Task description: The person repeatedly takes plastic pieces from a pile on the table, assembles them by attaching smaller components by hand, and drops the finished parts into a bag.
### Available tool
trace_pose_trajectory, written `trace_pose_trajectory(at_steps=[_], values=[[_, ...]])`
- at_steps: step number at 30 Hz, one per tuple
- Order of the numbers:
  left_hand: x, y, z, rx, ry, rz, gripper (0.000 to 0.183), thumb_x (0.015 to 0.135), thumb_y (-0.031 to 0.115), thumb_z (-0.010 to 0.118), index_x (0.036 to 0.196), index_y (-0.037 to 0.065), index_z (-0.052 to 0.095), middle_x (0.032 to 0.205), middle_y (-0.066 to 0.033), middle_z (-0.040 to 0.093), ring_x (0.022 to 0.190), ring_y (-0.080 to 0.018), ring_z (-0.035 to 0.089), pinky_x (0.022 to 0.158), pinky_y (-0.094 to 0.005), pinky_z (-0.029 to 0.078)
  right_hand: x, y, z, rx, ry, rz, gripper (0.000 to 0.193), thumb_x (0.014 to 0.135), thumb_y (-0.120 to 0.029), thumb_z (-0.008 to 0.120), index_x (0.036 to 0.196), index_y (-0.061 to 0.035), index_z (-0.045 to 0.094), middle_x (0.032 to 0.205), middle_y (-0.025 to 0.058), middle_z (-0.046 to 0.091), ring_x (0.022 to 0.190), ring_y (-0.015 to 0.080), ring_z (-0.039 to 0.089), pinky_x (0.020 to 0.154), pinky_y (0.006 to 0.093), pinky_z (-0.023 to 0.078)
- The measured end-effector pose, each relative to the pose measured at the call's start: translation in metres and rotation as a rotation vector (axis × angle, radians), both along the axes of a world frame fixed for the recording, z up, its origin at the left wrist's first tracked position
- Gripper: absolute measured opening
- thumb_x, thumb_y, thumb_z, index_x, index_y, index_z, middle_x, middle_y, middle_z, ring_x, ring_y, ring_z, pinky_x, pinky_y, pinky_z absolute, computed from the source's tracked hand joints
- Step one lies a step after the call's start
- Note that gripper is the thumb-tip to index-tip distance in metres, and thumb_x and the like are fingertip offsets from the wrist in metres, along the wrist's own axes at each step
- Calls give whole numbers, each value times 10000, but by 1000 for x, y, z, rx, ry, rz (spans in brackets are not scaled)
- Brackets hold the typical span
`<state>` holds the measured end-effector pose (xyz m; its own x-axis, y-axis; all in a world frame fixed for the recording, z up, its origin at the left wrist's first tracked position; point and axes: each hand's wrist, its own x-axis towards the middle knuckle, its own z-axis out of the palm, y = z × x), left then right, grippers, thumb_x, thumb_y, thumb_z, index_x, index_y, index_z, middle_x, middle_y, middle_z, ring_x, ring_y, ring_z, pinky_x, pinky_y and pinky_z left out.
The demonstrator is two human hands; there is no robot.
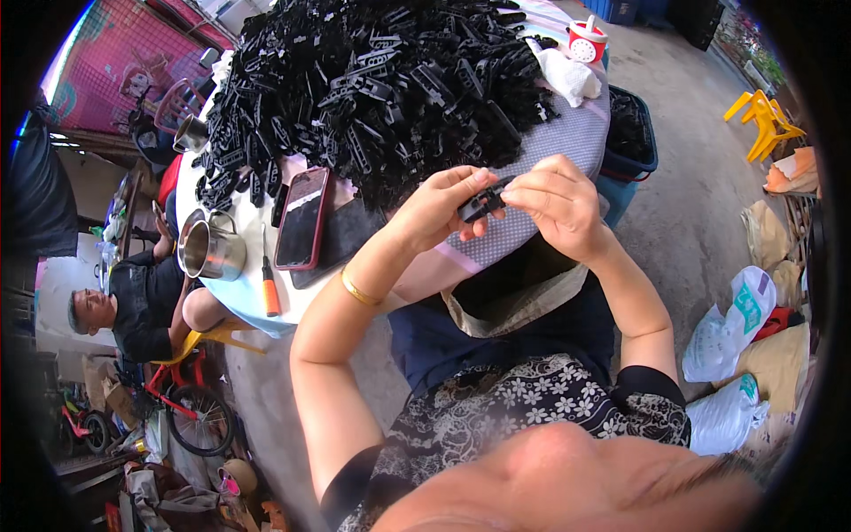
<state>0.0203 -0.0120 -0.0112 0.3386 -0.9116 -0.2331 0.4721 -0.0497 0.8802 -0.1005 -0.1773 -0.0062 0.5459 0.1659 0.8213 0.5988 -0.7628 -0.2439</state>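
My left hand (440, 210) grips a small black plastic part (480, 206) over the table's near edge. From the other side, my right hand (560, 206) pinches the end of that part between thumb and fingertips. What detail lies under the right fingertips is too small to make out. Beyond both hands, a large heap of similar black plastic parts (381, 97) covers much of the cloth-covered table (558, 146). Below my hands, an open pale-rimmed bag (510, 316) hangs by the table edge at my lap, its inside dark.
Left on the table are a phone (302, 219), a screwdriver (270, 288) and a metal mug (213, 250). A red-white cup (587, 42) and white cloth (569, 78) lie far right. Beside the table stands a bin (650, 146). A person (146, 297) sits at left; a yellow stool (764, 122) stands right.
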Motion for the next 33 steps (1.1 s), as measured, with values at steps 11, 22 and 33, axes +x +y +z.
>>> trace_pose_trajectory(at_steps=[11, 22, 33], values=[[0, 3, 6, 75, -102, -91, 396, 942, 251, 506, 1168, -74, 505, 940, -155, 629, 737, -162, 627, 666, -271, 547, 5, -6, -5, -185, 7, -58, 196, 671, -18, 656, 865, -50, 656, 899, 49, 630, 795, 223, 561, 656, 304, 500], [-22, 3, 8, 89, -1083, 100, 420, 742, 58, 707, 1142, 17, 585, 1025, -99, 659, 859, -103, 599, 675, -238, 474, -4, -9, -16, 317, 512, -17, 273, 752, -85, 694, 994, 23, 626, 850, 133, 666, 708, 182, 646, 658, 279, 505], [52, 4, 9, 358, -1958, 826, 413, 705, 309, 744, 1027, 76, 629, 947, -87, 563, 906, -282, 502, 802, -366, 439, -54, -21, -49, -248, 778, 41, 286, 731, -255, 705, 896, -23, 677, 730, 125, 654, 687, 256, 646, 644, 336, 499]])
